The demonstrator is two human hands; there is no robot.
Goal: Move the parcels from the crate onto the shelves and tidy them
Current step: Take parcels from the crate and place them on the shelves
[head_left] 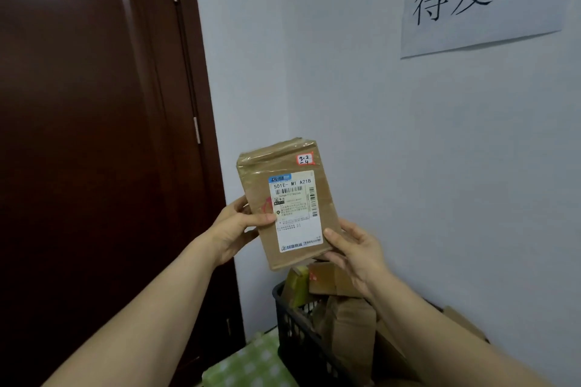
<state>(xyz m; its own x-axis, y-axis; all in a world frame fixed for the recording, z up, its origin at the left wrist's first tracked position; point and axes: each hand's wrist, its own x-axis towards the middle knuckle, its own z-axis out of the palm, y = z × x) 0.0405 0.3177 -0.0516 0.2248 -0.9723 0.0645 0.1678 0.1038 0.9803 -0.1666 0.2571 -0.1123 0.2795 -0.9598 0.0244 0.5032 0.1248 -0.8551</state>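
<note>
Holding one parcel [287,203] upright above the crate [295,333]: left hand [234,226] pinches its left edge, right hand [355,248] grips its lower right corner, label facing (sticker reads 3-2-4). Step: reading before shelving; next move likely calls for finding the matching shelf, none in view. Crate: more brown parcels piled inside.

A black lattice crate [284,333] stands low against the white wall [408,135], just right of the dark door [78,135]. A green checked cloth [251,364] lies at its near left corner; whether the crate rests on that cloth cannot be told. Parcels are piled in it above the rim: a yellow-green parcel [297,287] at the far left corner, a brown cardboard box [327,280] just beside it, and a crumpled brown paper parcel [349,327] in front of them.
</note>
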